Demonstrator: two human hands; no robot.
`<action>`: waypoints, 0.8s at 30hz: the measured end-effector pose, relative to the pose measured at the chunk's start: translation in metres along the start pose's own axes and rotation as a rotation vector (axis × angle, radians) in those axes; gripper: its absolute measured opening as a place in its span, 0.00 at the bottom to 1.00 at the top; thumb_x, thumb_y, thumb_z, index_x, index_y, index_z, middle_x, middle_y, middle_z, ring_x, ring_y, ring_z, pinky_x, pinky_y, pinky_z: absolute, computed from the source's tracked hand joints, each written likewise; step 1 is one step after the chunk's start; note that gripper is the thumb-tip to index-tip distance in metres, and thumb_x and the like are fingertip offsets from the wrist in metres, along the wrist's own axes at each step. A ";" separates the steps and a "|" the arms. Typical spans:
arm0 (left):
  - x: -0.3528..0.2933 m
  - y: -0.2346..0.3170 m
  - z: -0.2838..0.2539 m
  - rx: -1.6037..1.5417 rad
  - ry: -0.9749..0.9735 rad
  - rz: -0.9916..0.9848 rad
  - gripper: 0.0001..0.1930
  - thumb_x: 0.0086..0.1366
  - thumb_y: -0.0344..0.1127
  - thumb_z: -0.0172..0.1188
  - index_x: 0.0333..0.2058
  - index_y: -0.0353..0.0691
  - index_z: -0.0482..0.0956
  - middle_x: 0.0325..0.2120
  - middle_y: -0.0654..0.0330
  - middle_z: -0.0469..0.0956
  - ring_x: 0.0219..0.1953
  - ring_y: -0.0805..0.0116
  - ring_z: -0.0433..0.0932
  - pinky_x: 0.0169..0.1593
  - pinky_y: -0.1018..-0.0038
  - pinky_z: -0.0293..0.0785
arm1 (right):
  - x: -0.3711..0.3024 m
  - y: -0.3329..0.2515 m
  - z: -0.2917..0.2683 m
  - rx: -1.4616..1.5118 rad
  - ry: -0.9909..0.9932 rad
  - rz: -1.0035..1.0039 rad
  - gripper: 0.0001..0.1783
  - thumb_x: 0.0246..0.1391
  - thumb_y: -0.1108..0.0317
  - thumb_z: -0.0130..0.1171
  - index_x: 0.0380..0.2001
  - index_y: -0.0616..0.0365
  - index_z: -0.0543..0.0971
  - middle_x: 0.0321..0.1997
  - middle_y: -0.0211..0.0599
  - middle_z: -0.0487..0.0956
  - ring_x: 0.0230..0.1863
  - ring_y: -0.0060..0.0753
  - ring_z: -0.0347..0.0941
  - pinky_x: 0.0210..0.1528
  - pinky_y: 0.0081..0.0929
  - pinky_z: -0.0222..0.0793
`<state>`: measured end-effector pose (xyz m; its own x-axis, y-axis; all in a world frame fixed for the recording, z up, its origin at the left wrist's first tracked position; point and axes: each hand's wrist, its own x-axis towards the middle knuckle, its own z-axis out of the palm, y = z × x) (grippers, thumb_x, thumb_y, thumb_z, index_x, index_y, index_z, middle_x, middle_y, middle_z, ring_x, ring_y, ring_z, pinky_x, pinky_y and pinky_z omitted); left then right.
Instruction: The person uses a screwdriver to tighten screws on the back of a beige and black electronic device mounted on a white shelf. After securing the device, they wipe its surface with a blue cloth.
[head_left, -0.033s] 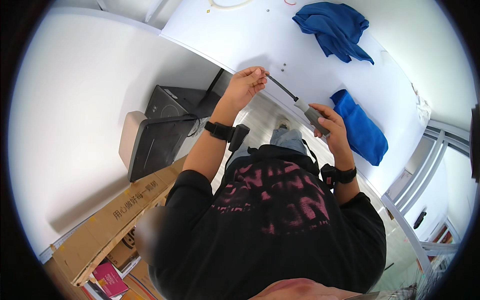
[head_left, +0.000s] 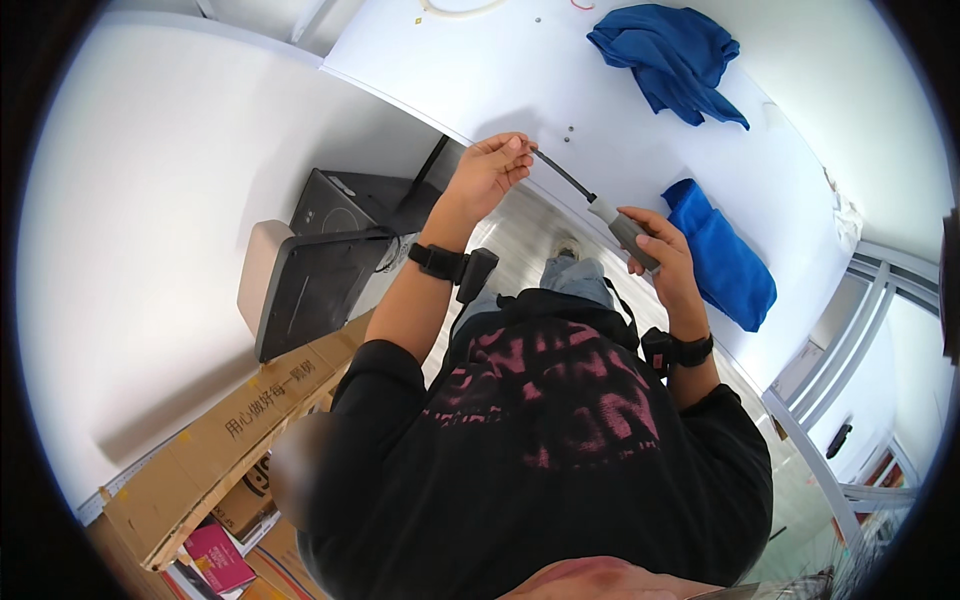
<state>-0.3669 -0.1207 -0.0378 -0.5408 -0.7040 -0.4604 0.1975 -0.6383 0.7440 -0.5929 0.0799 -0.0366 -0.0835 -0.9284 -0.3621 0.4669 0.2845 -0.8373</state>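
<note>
A screwdriver (head_left: pixel 616 221) with a grey handle and a dark shaft slants across the near edge of the white table (head_left: pixel 420 70). My right hand (head_left: pixel 668 252) is wrapped round its handle. At the far end of the shaft, my left hand (head_left: pixel 490 175) pinches thumb and fingers together right by the tip; whatever small piece is in that pinch is hidden. Two tiny dark pieces, like screws (head_left: pixel 568 139), lie on the tabletop just beyond the shaft. Beside my right hand rests a folded blue cloth (head_left: pixel 728 262).
A crumpled blue cloth (head_left: pixel 665 60) lies farther back on the table. At the left stand a black box-shaped appliance (head_left: pixel 345 205) and a dark panel with a tan side (head_left: pixel 325 285). Cardboard boxes (head_left: pixel 215 430) fill the lower left. A metal-framed glass partition (head_left: pixel 850 340) is on the right.
</note>
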 end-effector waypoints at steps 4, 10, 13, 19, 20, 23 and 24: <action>-0.010 0.003 -0.008 0.016 -0.006 0.041 0.09 0.68 0.33 0.56 0.41 0.34 0.78 0.37 0.58 0.80 0.36 0.73 0.77 0.43 0.77 0.76 | 0.003 -0.002 0.009 -0.004 -0.050 0.007 0.26 0.50 0.67 0.51 0.53 0.65 0.74 0.34 0.36 0.75 0.22 0.21 0.68 0.27 0.18 0.66; -0.035 0.010 -0.030 0.184 0.074 0.091 0.06 0.67 0.28 0.56 0.38 0.34 0.79 0.36 0.58 0.80 0.35 0.74 0.77 0.44 0.76 0.76 | 0.003 -0.005 0.031 -0.036 -0.095 0.046 0.25 0.50 0.67 0.51 0.53 0.66 0.74 0.33 0.35 0.74 0.21 0.19 0.68 0.24 0.15 0.63; -0.050 0.013 -0.040 0.236 0.106 0.123 0.05 0.66 0.26 0.56 0.37 0.33 0.80 0.35 0.58 0.81 0.34 0.74 0.77 0.43 0.76 0.76 | 0.004 -0.001 0.041 -0.057 -0.130 0.054 0.25 0.51 0.68 0.50 0.52 0.66 0.74 0.33 0.35 0.74 0.20 0.19 0.67 0.23 0.14 0.63; -0.084 0.012 -0.067 0.304 0.155 0.185 0.04 0.64 0.25 0.57 0.35 0.33 0.80 0.31 0.59 0.81 0.32 0.75 0.76 0.42 0.77 0.76 | 0.003 0.006 0.068 0.040 -0.187 0.161 0.23 0.52 0.69 0.48 0.51 0.66 0.73 0.30 0.39 0.74 0.18 0.19 0.66 0.21 0.14 0.65; -0.092 0.013 -0.072 0.323 0.160 0.196 0.04 0.64 0.25 0.57 0.35 0.33 0.81 0.31 0.59 0.81 0.31 0.75 0.76 0.41 0.77 0.75 | 0.002 0.008 0.074 0.046 -0.173 0.162 0.22 0.52 0.68 0.48 0.50 0.66 0.73 0.29 0.42 0.75 0.16 0.18 0.66 0.20 0.15 0.66; -0.107 0.006 -0.098 0.326 0.129 0.233 0.05 0.64 0.25 0.57 0.35 0.33 0.81 0.30 0.59 0.81 0.32 0.75 0.77 0.41 0.77 0.75 | 0.001 0.014 0.089 0.048 -0.180 0.172 0.21 0.53 0.67 0.48 0.48 0.67 0.73 0.28 0.44 0.77 0.14 0.19 0.65 0.20 0.17 0.67; -0.113 0.004 -0.108 0.319 0.103 0.249 0.04 0.64 0.25 0.56 0.35 0.33 0.80 0.31 0.59 0.82 0.32 0.75 0.77 0.41 0.78 0.75 | 0.002 0.017 0.095 0.064 -0.188 0.198 0.20 0.53 0.67 0.48 0.48 0.67 0.73 0.27 0.45 0.77 0.13 0.20 0.65 0.20 0.18 0.67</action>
<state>-0.2161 -0.0772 -0.0350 -0.4204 -0.8626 -0.2815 0.0400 -0.3275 0.9440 -0.5011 0.0603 -0.0125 0.1771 -0.8861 -0.4284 0.5131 0.4545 -0.7281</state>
